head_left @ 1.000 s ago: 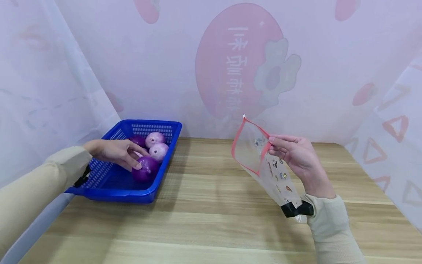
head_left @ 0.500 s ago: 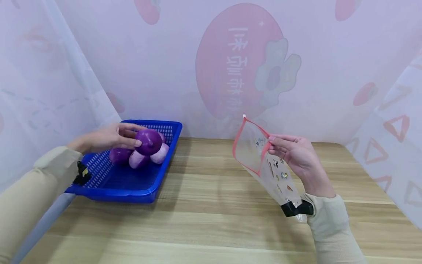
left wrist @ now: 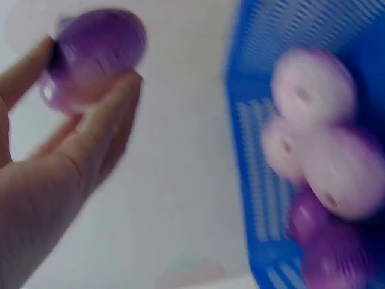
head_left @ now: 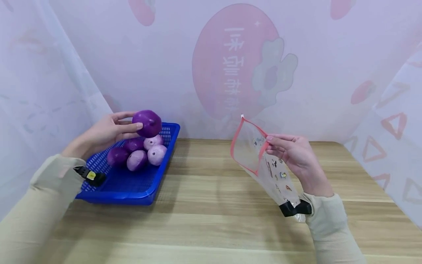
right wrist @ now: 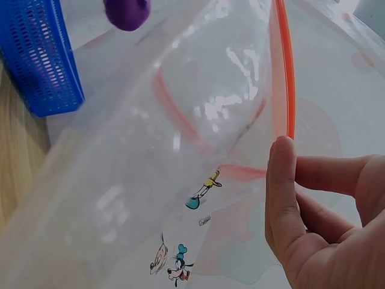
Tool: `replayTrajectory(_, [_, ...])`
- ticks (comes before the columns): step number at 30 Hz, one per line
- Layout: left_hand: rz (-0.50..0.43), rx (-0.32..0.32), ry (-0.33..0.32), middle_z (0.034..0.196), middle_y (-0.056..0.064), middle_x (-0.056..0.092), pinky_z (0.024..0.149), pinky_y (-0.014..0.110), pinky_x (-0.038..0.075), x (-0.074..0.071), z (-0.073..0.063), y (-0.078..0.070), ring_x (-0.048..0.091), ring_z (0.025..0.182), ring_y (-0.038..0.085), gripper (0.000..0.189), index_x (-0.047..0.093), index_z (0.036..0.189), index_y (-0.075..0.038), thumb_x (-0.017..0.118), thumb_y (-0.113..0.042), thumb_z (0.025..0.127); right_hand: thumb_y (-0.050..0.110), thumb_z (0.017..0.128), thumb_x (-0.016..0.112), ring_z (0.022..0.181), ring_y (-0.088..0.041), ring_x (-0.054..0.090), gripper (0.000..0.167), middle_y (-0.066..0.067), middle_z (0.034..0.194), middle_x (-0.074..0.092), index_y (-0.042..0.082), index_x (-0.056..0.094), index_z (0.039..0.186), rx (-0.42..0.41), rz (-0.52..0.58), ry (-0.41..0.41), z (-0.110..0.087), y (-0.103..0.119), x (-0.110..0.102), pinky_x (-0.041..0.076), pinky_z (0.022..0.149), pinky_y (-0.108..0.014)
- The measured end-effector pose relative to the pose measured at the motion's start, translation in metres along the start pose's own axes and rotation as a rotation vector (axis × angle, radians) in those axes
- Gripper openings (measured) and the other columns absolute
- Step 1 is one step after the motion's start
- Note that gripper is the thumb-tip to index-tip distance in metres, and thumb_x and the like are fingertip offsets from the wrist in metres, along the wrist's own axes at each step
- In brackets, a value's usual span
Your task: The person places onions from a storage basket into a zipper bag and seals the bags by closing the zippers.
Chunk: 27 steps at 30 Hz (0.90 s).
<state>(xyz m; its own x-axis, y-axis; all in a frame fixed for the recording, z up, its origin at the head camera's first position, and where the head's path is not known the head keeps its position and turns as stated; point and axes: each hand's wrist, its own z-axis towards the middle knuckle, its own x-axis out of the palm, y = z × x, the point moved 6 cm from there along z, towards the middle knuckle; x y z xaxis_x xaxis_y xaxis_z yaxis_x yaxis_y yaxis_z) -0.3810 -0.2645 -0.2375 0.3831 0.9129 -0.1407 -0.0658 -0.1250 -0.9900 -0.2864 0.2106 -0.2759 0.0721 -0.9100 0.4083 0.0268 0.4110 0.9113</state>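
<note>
A dark purple onion [head_left: 147,123] is held between the thumb and fingers of my left hand [head_left: 107,132], raised above the blue plastic basket [head_left: 150,196]. Below it in the basket lie several more onions, dark purple and pale; one pale onion [head_left: 137,160] sits toward the front. My right hand [head_left: 298,154] pinches the red zip edge of a clear zipper bag [head_left: 280,179] printed with cartoon figures. The bag's mouth gapes toward the left, and its lower end hangs beside the wrist. In the left wrist view the held onion [left wrist: 99,57] is blurred.
The basket stands at the left on a wood-grain table [head_left: 211,220]. Behind the table hangs a pale curtain [head_left: 165,66] with pink fruit prints, and more cloth flanks both sides. A black wrist camera [head_left: 93,176] is strapped over the left sleeve.
My left hand has lifted the purple onion up out of the basket, to above the other onions. The right hand and the bag have stayed almost still.
</note>
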Motion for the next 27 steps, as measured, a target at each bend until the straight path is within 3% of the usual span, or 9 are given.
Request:
replayTrajectory(6, [-0.211,0.078,-0.057,0.122,0.009,0.063,0.095,0.033,0.049,0.015,-0.009,-0.018,0.065,0.108,0.022,0.07,0.022,0.152,0.002,0.063,-0.001,0.095,-0.006,0.087,0.071,0.069,-0.021,0.069,0.009,-0.016,0.086,0.071,-0.007,0.074,0.096,-0.007,0.0,-0.008,-0.001,0.0,0.0,0.059,0.073,-0.031])
replayTrajectory(14, [-0.412,0.213,-0.1,0.117,0.015,0.066,0.092,0.033,0.05,0.044,-0.028,-0.028,0.065,0.107,0.023,0.041,0.055,0.132,-0.002,0.062,0.007,0.093,-0.006,0.087,0.071,0.07,-0.021,0.069,0.011,-0.016,0.086,0.071,-0.008,0.073,0.097,0.006,0.003,-0.005,-0.001,-0.001,0.001,0.059,0.074,-0.031])
replayTrajectory(20, [-0.433,0.287,-0.049,0.114,0.018,0.067,0.091,0.033,0.052,0.076,-0.034,-0.035,0.067,0.102,0.024,0.04,0.058,0.131,-0.002,0.062,0.008,0.092,-0.008,0.088,0.069,0.07,-0.021,0.069,0.01,-0.016,0.086,0.071,-0.008,0.074,0.097,-0.006,0.017,-0.001,-0.001,0.0,0.001,0.059,0.073,-0.031])
replayTrajectory(27, [-0.409,0.258,-0.039,0.123,0.019,0.061,0.093,0.035,0.05,0.108,-0.031,-0.026,0.064,0.108,0.026,0.05,0.049,0.14,-0.002,0.066,0.001,0.093,-0.008,0.087,0.07,0.069,-0.021,0.069,0.01,-0.017,0.086,0.071,-0.008,0.073,0.097,0.004,0.02,-0.008,-0.001,0.002,-0.001,0.059,0.072,-0.031])
